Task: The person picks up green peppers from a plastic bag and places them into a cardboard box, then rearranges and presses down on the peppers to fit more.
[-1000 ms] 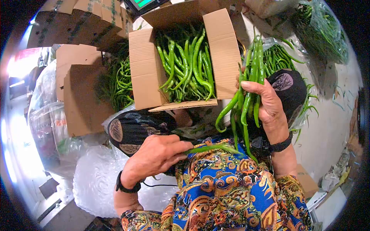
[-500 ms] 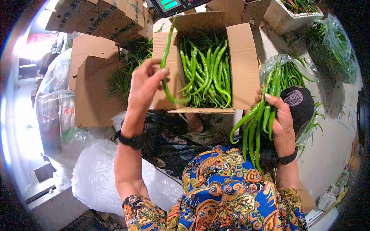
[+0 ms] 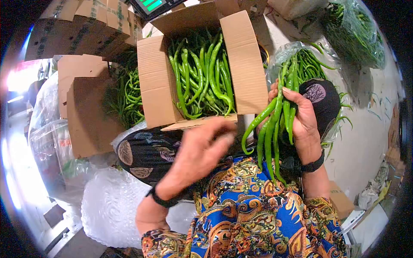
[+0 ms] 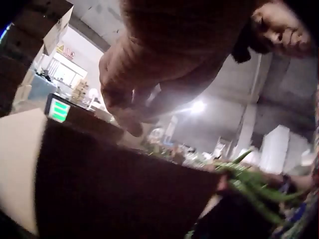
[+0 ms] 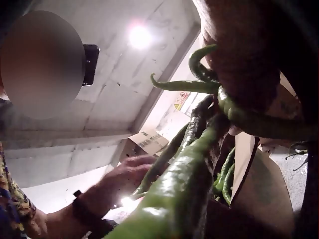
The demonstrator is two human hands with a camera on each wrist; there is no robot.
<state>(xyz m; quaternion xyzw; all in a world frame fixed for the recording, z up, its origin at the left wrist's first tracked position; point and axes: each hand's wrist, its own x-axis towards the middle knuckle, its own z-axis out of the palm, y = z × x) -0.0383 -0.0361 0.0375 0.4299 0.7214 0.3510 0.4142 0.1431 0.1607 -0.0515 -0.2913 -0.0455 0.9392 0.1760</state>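
Observation:
My right hand point(image 3: 303, 114) grips a bunch of long green chili peppers point(image 3: 271, 133), their curved ends hanging over the lap; in the right wrist view one glossy pepper point(image 5: 174, 186) fills the foreground. Blurred by motion, my left hand point(image 3: 200, 150) passes over the near edge of an open cardboard box point(image 3: 247, 64). Its fingers are loosely bent, and nothing is in them in the left wrist view point(image 4: 164, 64). Inside the box, green chili peppers point(image 3: 206, 73) lie mostly lengthwise, one with its curved end near the front left corner.
A plastic bag of peppers point(image 3: 312, 64) stands beyond the right hand, another bag point(image 3: 357, 38) farther right. More peppers point(image 3: 133, 92) lie left of the box. Flattened cardboard point(image 3: 92, 116), bubble wrap point(image 3: 112, 206) and a scale with a lit display point(image 3: 152, 5) surround the workspace.
My left hand lifted a single pepper from near the lap to the box, let it go there, and came back down and right with nothing in it. The right hand keeps its bunch.

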